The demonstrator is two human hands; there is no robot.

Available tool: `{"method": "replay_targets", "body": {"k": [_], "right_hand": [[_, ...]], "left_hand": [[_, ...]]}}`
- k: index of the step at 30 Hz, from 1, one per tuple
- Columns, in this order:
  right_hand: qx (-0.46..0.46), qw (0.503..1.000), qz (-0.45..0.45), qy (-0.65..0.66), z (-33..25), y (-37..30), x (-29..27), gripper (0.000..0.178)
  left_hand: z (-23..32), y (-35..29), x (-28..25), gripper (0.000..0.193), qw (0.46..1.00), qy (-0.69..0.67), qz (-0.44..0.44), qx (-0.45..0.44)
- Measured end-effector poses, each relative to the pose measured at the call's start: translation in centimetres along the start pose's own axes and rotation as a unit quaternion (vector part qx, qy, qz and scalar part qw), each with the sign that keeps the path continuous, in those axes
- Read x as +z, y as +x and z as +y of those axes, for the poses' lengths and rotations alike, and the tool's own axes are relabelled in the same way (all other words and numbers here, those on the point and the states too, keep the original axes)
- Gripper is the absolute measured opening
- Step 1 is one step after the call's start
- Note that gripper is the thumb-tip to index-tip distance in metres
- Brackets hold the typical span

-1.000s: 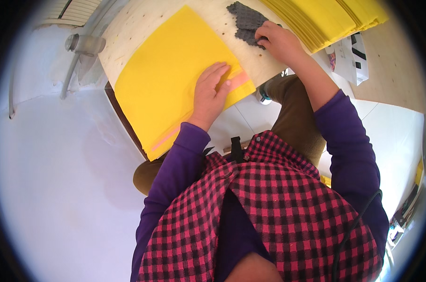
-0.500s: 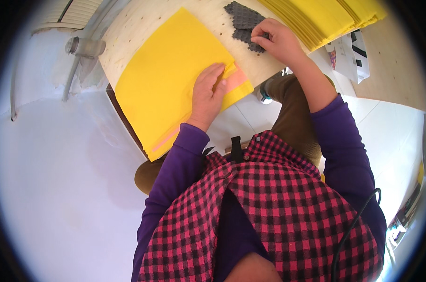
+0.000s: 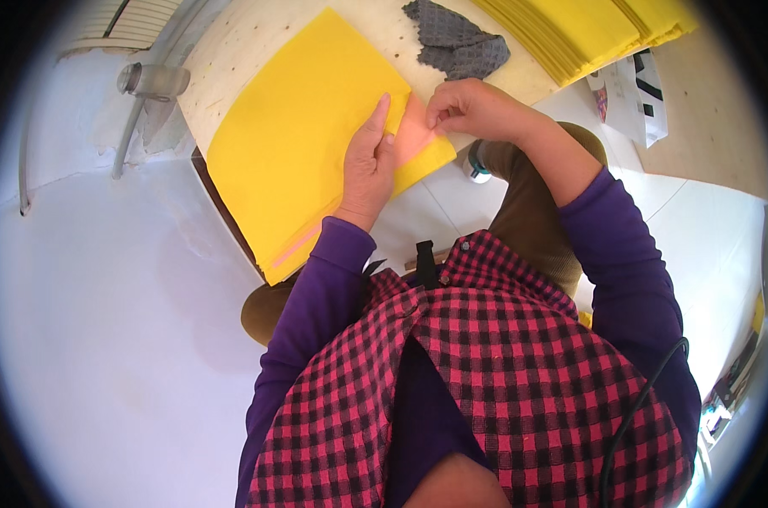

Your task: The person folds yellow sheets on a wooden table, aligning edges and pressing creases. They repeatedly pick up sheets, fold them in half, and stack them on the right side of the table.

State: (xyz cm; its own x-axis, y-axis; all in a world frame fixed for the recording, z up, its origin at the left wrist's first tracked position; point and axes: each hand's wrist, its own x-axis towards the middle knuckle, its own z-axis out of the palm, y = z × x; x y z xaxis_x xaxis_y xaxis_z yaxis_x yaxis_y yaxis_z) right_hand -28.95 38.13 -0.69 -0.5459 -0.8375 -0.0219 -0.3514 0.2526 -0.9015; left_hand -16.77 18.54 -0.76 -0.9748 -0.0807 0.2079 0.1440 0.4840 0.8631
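A stack of yellow sheets (image 3: 299, 127), like thin cloth or paper, lies at a slant on the wooden table. Along its near right edge a pink-orange sheet (image 3: 414, 140) shows from under the top yellow layer. My left hand (image 3: 370, 169) rests on the yellow sheet beside that edge, fingers stretched out and thumb apart. My right hand (image 3: 473, 110) is closed in a pinch at the right side of the pink-orange sheet; its fingertips partly hide the corner. Just beyond it lies a crumpled dark grey textured cloth (image 3: 460, 42).
A thick pile of folded yellow sheets (image 3: 562, 34) fills the table's far right. Below it stands a white bag (image 3: 638, 102) with dark print. The wooden table (image 3: 232, 51) ends close to my knees. A pipe with a grey fitting (image 3: 154, 81) runs by the left wall.
My right hand has left the grey cloth and come down left to the pink-orange sheet, more of which now shows. My left hand's fingers have straightened upward.
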Motion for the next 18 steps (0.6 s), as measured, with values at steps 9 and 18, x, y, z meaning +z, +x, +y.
{"method": "replay_targets", "body": {"k": [9, 18], "right_hand": [[-0.054, 0.998, 0.034, -0.022, 0.1, 0.4, 0.2, 0.007], [-0.062, 0.997, 0.044, -0.006, -0.8, 0.9, 0.3, 0.007]], "left_hand": [[-0.2, 0.2, -0.5, 0.029, 0.997, 0.002, -0.031, 0.066], [-0.5, -0.1, -0.3, 0.04, 0.998, 0.046, -0.032, 0.035]]}}
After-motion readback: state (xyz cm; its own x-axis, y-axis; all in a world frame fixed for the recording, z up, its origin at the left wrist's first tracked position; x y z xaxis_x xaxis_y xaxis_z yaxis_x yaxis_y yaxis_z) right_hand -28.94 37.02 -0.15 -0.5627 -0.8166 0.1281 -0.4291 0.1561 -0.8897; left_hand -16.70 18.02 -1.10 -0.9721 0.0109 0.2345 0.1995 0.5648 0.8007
